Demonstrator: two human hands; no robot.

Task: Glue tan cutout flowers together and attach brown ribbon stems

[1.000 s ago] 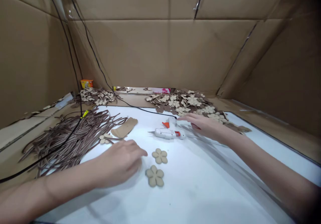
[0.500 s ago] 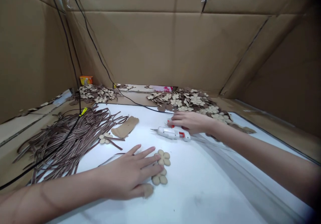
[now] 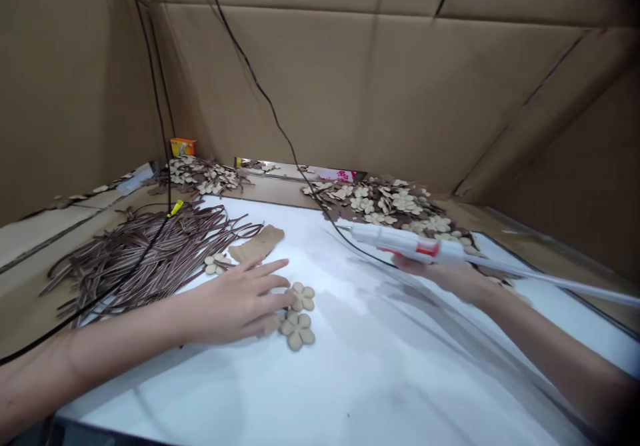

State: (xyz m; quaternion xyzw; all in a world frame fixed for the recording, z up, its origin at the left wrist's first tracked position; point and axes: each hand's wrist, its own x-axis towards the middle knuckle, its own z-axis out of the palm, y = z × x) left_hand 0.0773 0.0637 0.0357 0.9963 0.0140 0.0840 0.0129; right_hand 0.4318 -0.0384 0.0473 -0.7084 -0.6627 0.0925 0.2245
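Observation:
My right hand [image 3: 440,274] is wrapped round a white glue gun [image 3: 385,238] with a red part, raised above the white board. Its metal nozzle points left, and a long translucent glue stick [image 3: 550,278] sticks out behind. Flat on the board, fingers spread, lies my left hand [image 3: 235,305]; something tan covers its thumb tip. Its fingertips touch or nearly touch two beige flower cut-outs, an upper one [image 3: 303,297] and a lower one [image 3: 299,331]. Beyond that hand are another small flower [image 3: 216,263] and a tan scrap piece [image 3: 257,243].
Brown strips [image 3: 145,256] are heaped on the left. Flower cut-outs form a pile [image 3: 385,201] at the back right and another pile [image 3: 205,176] at the back left. A black cable [image 3: 270,103] hangs across the board. Cardboard walls [image 3: 320,79] enclose the white board [image 3: 350,379].
My right hand has picked the glue gun up off the board and moved right with it. My left hand has slid back off the flowers to their left edge. The view has shifted slightly.

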